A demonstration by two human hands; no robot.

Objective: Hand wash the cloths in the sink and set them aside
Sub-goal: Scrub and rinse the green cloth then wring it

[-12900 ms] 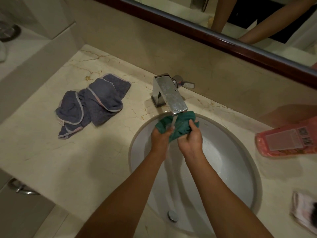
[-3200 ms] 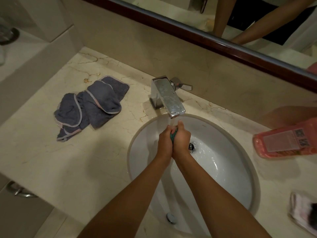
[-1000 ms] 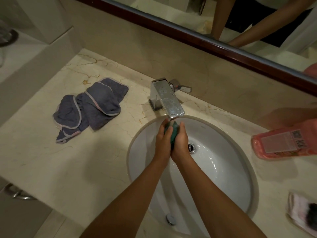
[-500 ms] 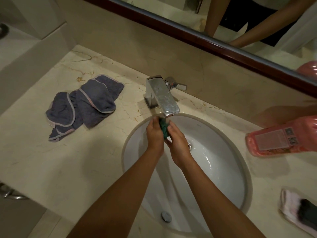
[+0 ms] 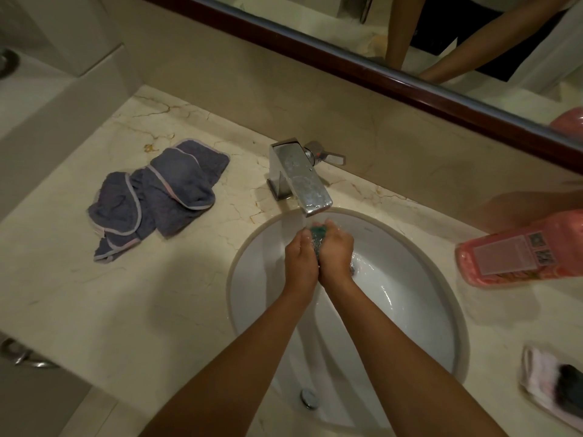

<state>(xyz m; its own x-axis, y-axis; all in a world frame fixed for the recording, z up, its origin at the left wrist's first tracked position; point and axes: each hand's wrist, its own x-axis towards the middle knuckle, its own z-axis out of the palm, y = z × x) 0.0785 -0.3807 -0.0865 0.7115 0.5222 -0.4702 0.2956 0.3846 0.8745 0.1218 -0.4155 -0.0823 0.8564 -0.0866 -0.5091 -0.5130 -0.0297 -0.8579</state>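
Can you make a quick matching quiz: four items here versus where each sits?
Items:
1. green cloth
2. grey cloths
3. pink bottle
4. faucet

Places:
A. lying on the counter right of the sink
B. bunched between both hands under the spout
C. heaped on the counter left of the sink
D. mounted behind the basin

Pairs: 1-B, 2-C, 3-A, 4-D

Teal cloth (image 5: pixel 318 236); grey cloths (image 5: pixel 157 197) (pale edging); pink bottle (image 5: pixel 520 250).
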